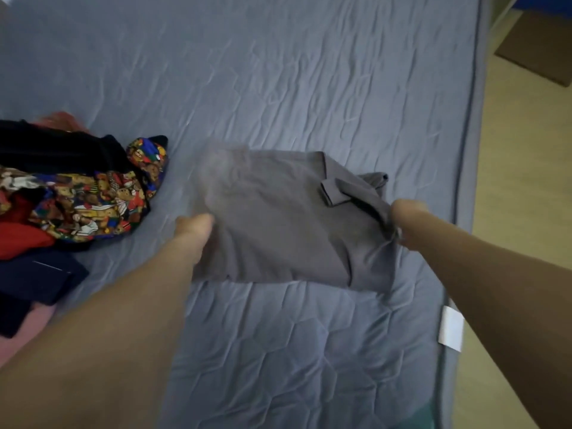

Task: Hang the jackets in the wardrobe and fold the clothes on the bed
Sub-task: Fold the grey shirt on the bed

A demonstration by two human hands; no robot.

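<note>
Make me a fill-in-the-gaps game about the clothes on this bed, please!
1. Both hands, the left hand and the right hand, hold the ____ garment.
2. The bear-print cloth lies in the pile to the ____ of that garment.
3. The bed sheet is ____ in colour.
4. A white tag sticks out at the bed's ____ edge.

Missing words: grey; left; blue; right
</note>
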